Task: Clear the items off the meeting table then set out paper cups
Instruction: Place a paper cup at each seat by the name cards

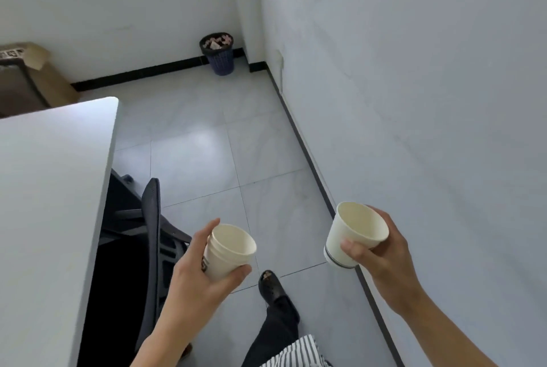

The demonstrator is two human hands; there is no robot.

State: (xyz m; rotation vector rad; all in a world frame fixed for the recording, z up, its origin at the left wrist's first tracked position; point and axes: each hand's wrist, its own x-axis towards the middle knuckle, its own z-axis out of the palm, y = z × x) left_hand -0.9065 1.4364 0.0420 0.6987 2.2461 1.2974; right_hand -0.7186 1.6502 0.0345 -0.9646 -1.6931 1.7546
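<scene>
My left hand [195, 275] grips a white paper cup [228, 248], which looks like a small nested stack with a dark print on its side. My right hand [381, 251] holds a second white paper cup [353, 233] with a grey band near its base, tilted with its mouth toward me. Both cups look empty inside and are held over the floor, to the right of the white meeting table [44, 189]. The part of the tabletop in view is bare.
A dark mesh office chair [152, 245] is tucked against the table's right side. A blue waste basket [220, 54] full of scraps stands in the far corner. A white wall [414, 100] runs along the right. A cardboard box [38, 70] sits at far left. My shoe [270, 285] is on the tiled floor.
</scene>
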